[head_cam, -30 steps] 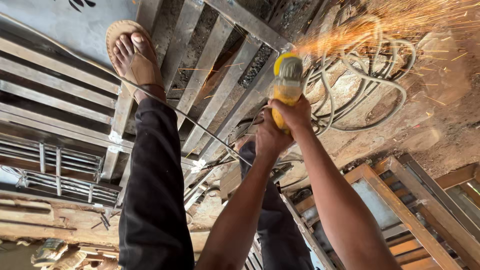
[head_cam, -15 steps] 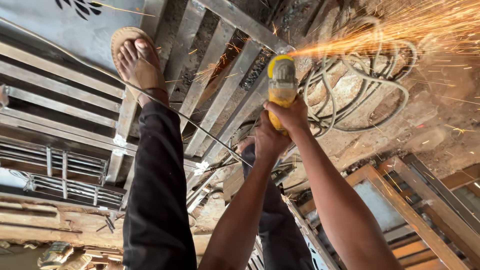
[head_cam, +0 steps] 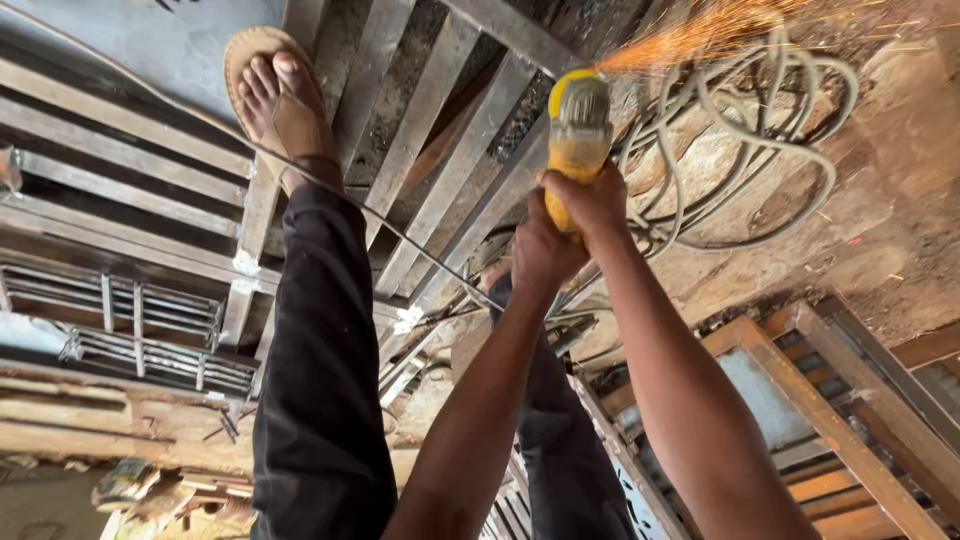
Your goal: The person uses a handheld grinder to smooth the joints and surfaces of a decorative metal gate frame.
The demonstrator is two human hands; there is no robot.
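At the far left, a bare foot in a tan leather sandal (head_cam: 275, 100) presses on a flat steel bar of the metal frame (head_cam: 420, 170), whose dull grey slats run in parallel diagonals over dark, gritty ground. A thin wire (head_cam: 400, 245) crosses the dark trouser leg (head_cam: 320, 380) and the slats. Below the frame, at the left edge, lie smaller grilles of thin rusty rods (head_cam: 130, 320).

Toward the middle, the left hand (head_cam: 540, 255) wraps tightly round the rear of the yellow angle grinder (head_cam: 577, 140), its grip full on the stubby plastic body. The right hand (head_cam: 597, 200) clasps the same body just above, touching the left, fingers curled shut about it. The grinder's head meets the edge of a frame bar at the top of the view, and orange sparks (head_cam: 700, 35) fan out to the right.

Further right, a pale rubbery cable (head_cam: 760, 150) lies in loose loops on the dusty brown floor. At the lower right sits a frame of orange-painted angle bars (head_cam: 830, 420).
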